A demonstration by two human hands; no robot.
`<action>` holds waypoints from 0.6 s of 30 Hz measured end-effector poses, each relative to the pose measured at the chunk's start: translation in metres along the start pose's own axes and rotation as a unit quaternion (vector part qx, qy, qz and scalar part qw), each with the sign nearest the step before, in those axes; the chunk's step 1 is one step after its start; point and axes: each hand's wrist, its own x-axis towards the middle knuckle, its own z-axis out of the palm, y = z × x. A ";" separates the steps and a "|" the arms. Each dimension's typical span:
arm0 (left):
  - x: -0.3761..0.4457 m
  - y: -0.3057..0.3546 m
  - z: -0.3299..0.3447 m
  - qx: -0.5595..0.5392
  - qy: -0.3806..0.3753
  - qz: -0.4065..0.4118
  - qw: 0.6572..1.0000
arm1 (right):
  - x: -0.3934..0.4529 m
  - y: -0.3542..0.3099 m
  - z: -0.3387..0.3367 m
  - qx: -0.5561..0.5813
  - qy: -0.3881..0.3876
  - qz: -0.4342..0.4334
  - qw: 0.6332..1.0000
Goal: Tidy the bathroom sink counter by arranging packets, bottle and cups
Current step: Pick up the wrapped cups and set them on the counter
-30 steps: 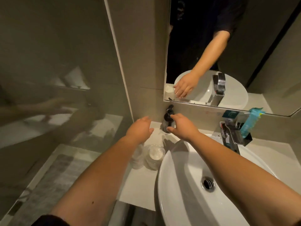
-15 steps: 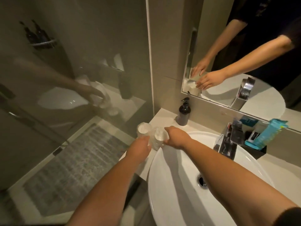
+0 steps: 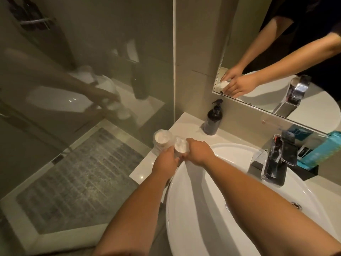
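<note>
Two clear cups with white covers stand side by side on the white counter (image 3: 186,126), left of the sink basin (image 3: 238,154). My left hand (image 3: 166,163) wraps the base of the left cup (image 3: 162,138). Around the right cup (image 3: 181,145) my right hand (image 3: 199,153) closes from the basin side. The two cups touch or nearly touch. A dark pump bottle (image 3: 213,120) stands upright against the back wall, beyond the cups. Teal packets (image 3: 319,151) lean in a black tray (image 3: 311,170) behind the faucet (image 3: 276,161).
A glass shower partition (image 3: 110,71) rises right beside the counter's left edge. A grey bath mat (image 3: 79,176) lies on the floor below. The mirror (image 3: 258,43) above the counter reflects both hands. The counter strip left of the basin is narrow.
My hands dropped from near the pump bottle onto the two cups and closed on them. Since half a second ago the cups stand slightly closer together.
</note>
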 end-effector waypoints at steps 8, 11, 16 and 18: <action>-0.003 0.005 0.000 -0.029 0.045 0.001 0.999 | -0.010 0.000 -0.006 0.096 0.031 0.002 0.995; -0.012 0.023 -0.021 -0.059 0.069 0.003 0.996 | -0.026 -0.007 -0.030 0.115 0.065 -0.029 0.991; -0.030 0.062 -0.074 -0.064 0.118 0.034 0.990 | -0.065 -0.036 -0.091 0.122 0.130 -0.068 0.982; -0.039 0.071 -0.088 -0.056 0.122 0.051 0.990 | -0.084 -0.044 -0.104 0.126 0.151 -0.076 0.978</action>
